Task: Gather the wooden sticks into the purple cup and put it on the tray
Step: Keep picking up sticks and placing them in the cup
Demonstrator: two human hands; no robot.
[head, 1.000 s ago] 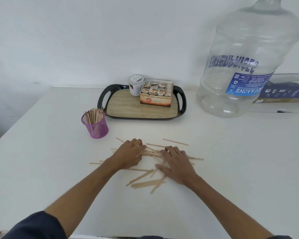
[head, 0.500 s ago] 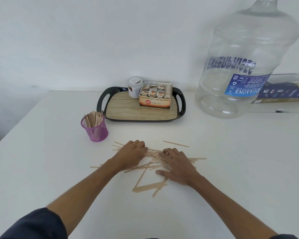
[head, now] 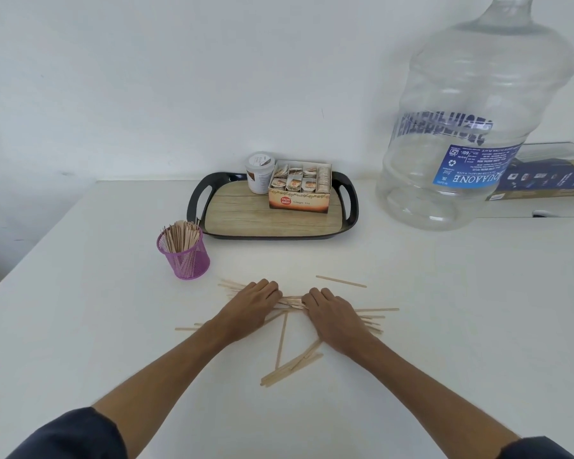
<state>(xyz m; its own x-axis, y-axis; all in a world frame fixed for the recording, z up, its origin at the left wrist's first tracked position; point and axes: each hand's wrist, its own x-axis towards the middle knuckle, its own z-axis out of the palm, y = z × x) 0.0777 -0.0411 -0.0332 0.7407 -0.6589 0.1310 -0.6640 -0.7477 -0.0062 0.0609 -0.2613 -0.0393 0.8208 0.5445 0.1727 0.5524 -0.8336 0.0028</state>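
Observation:
Loose wooden sticks (head: 290, 361) lie scattered on the white table in front of me. My left hand (head: 251, 308) and my right hand (head: 333, 314) rest palm down on the pile, fingertips curled and nearly meeting over a bunch of sticks (head: 292, 302) pressed between them. One stick (head: 341, 281) lies apart, farther back on the right. The purple mesh cup (head: 184, 258) stands upright to the left of my hands, with many sticks in it. The black tray (head: 352, 210) with a wood-look floor sits behind the cup.
On the tray stand a white jar (head: 259, 172) and an open tea box (head: 299, 190). A large clear water jug (head: 474, 127) stands at the back right, with a flat dark box (head: 550, 177) behind it. The table's left edge runs diagonally past the cup.
Both hands have drawn closer together, raking the sticks into a bunch between the fingertips. The camera view has dropped slightly.

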